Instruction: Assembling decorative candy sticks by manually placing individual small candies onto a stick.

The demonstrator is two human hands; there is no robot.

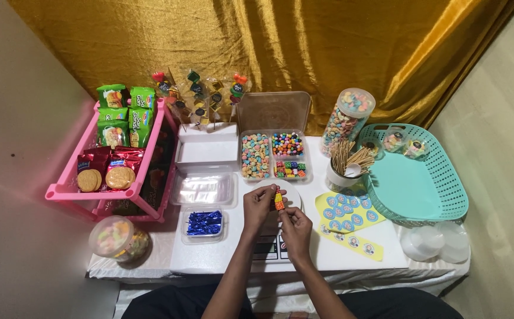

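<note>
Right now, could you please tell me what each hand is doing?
Left hand: closed on the candy skewer.
Right hand: fingertips pinching the same skewer's lower end.

A short skewer of candies (278,201), orange and red pieces stacked along it (too small to count), stands roughly upright, pinched between the left hand (258,207) at its side and the right hand (295,227) just below it.

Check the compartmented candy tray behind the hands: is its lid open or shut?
Open. The candy tray has its lid tilted up behind it, and all the candy compartments lie uncovered.
</note>
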